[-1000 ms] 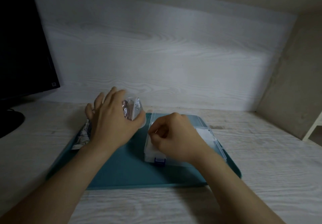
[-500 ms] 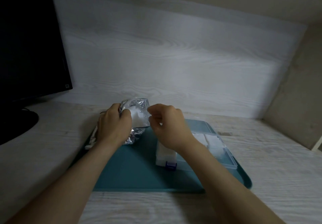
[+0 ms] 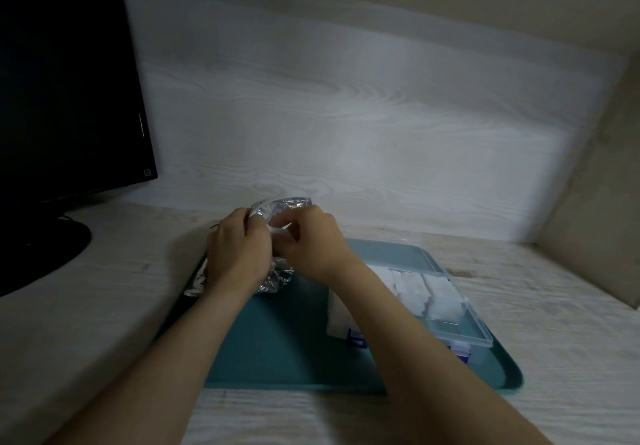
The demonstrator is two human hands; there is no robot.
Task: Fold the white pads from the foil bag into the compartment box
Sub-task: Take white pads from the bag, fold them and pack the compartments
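Observation:
A crinkled silver foil bag (image 3: 277, 206) is held up over the far left of the teal tray (image 3: 287, 347). My left hand (image 3: 239, 254) grips the bag's side. My right hand (image 3: 310, 242) has its fingers curled at the bag's mouth, where a white pad (image 3: 278, 233) shows between the two hands; whether they pinch it is hidden. The clear compartment box (image 3: 446, 306) lies open on the tray's right side with white folded pads in several of its compartments. My right forearm crosses over the box's left part.
A black monitor (image 3: 65, 91) on a round base (image 3: 38, 257) stands at the left of the pale wooden desk. A beige side panel (image 3: 595, 223) closes the desk at the right. The tray's near half is bare.
My right hand has left the compartment box and moved up and left to the mouth of the foil bag. My left hand has raised the bag and now grips it.

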